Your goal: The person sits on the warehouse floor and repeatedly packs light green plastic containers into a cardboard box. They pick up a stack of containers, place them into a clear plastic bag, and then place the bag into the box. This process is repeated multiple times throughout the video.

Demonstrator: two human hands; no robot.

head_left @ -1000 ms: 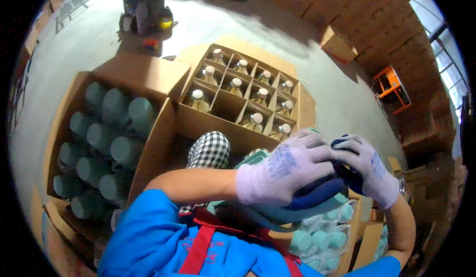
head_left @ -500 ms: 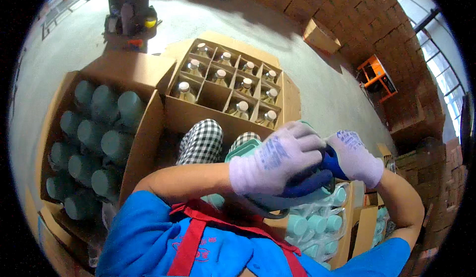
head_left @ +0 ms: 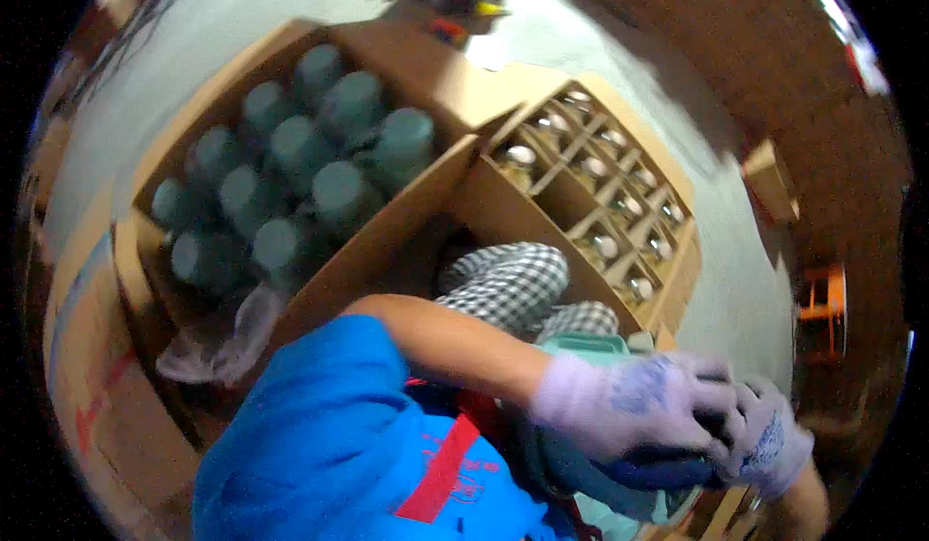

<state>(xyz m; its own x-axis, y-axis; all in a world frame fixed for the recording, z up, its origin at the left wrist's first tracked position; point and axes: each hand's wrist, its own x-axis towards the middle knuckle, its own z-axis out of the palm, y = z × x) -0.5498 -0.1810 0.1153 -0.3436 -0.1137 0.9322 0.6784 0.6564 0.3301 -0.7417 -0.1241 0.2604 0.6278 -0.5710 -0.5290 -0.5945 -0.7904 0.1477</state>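
Looks like a warehouse packing area to me: open carton [head_left: 387, 251], divided bottle box [head_left: 503, 207], bare grey floor [head_left: 740, 270].

We note uneven light: the floor [head_left: 542, 9] glares almost white toward the top, a soft shadow lying across it, while the brown wall [head_left: 774, 67] at right sinks into gloom. A white strip [head_left: 840, 18] blows out at the upper right rim. Blur softens the bottle caps [head_left: 521, 155], left hand [head_left: 644, 407] and right hand [head_left: 771, 441]. Fisheye bows the outer edges; we find corners black.
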